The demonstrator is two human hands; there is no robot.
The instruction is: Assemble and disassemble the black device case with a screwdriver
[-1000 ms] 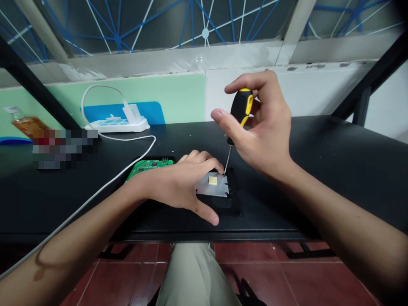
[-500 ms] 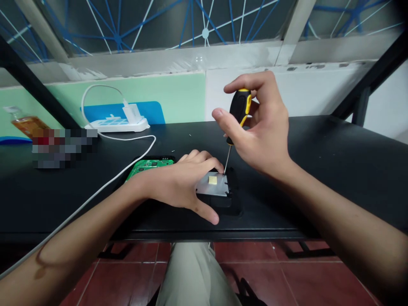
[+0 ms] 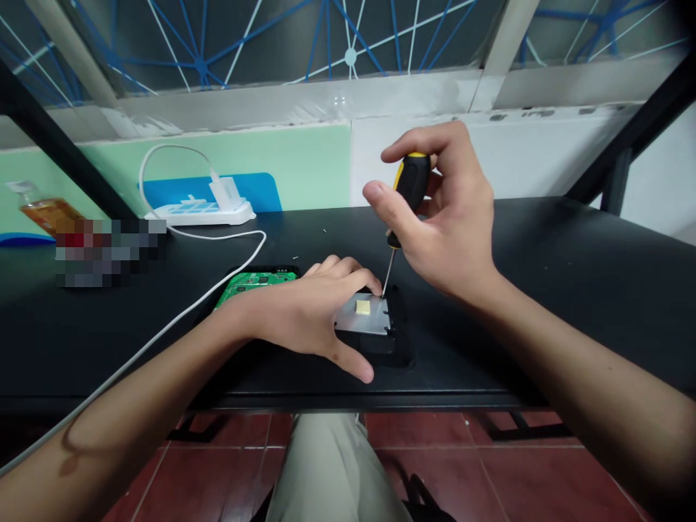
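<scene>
My right hand (image 3: 449,206) is closed around the black and yellow handle of a screwdriver (image 3: 412,185), its forefinger curled over the top. The screwdriver's thin shaft slants down, its tip at the far right corner of a silver metal plate (image 3: 348,322). A small pale yellow pad (image 3: 362,307) sits on that plate, which lies in a flat black casing (image 3: 401,348). Over the casing's left part lies my left hand (image 3: 309,312), thumb and fingers spread, a fingertip beside the screwdriver tip. Left of it, a green circuit board (image 3: 250,281) in a black shell is partly hidden by my wrist.
A white cable (image 3: 217,283) runs across the black table (image 3: 522,290) from a charger in a white power strip (image 3: 201,212). Two tiny screw-like bits (image 3: 295,257) lie behind my left hand. At the far left stands an orange bottle (image 3: 51,210) near a blurred-out object.
The screwdriver handle has turned in my right hand: its yellow stripe has gone from the right side to the left. My left hand, the plate and the casing stay where they were.
</scene>
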